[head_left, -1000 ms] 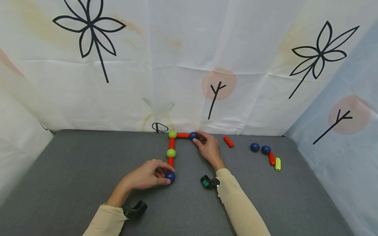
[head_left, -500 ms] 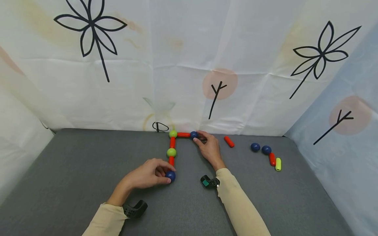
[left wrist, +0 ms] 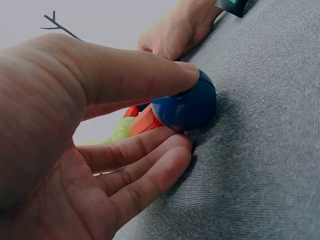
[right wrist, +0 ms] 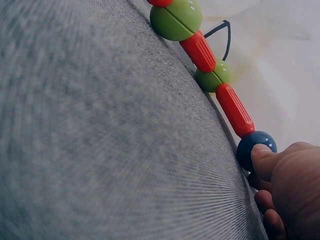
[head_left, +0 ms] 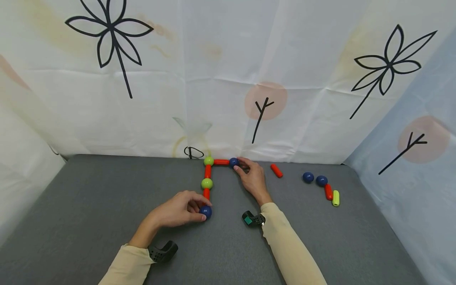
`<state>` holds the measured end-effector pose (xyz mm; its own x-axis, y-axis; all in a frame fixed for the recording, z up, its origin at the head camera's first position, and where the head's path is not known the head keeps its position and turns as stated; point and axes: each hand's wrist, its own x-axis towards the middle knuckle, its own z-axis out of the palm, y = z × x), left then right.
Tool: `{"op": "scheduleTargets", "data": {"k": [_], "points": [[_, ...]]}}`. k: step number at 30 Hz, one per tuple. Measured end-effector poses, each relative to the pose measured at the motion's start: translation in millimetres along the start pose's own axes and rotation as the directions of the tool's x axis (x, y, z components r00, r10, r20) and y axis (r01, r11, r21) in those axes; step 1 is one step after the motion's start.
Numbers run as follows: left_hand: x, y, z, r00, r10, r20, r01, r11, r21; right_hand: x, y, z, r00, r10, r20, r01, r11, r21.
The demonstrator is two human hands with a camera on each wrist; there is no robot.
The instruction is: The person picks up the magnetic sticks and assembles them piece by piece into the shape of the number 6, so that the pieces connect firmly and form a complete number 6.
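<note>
A chain of balls and rods bends like a corner on the grey table. My left hand (head_left: 183, 209) pinches the blue ball (left wrist: 187, 107) at its near end between thumb and fingers. From there a red rod (head_left: 206, 193) leads to a green ball (head_left: 206, 183), and another red rod (head_left: 208, 171) to the corner green ball (head_left: 208, 160). A third red rod (right wrist: 235, 110) runs right to a second blue ball (right wrist: 256, 150). My right hand (head_left: 253, 178) holds that ball, its thumb pressed on the near side; its other fingers are partly hidden in the right wrist view.
A loose red rod (head_left: 276, 170) lies right of my right hand. Farther right are two blue balls (head_left: 308, 177), a red rod (head_left: 328, 192) and a yellow-green rod (head_left: 336, 198). A white printed cloth (head_left: 221, 99) hangs along the table's back edge.
</note>
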<state>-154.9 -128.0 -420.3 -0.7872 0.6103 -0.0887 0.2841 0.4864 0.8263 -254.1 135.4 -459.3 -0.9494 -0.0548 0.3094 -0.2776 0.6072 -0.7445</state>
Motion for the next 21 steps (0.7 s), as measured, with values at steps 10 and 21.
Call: {"op": "scheduleTargets", "data": {"k": [10,21], "points": [[0.1,-0.7,0.4,0.998,0.006,-0.064,-0.004,0.999,0.034,-0.3,0.5,0.4,1.000,-0.003,-0.007,0.003,1.000,0.000],[1.3,-1.6,2.7,0.996,0.011,-0.085,-0.006,0.998,0.060,-0.1,1.1,1.0,1.000,-0.006,-0.008,0.006,1.000,0.012]]}}
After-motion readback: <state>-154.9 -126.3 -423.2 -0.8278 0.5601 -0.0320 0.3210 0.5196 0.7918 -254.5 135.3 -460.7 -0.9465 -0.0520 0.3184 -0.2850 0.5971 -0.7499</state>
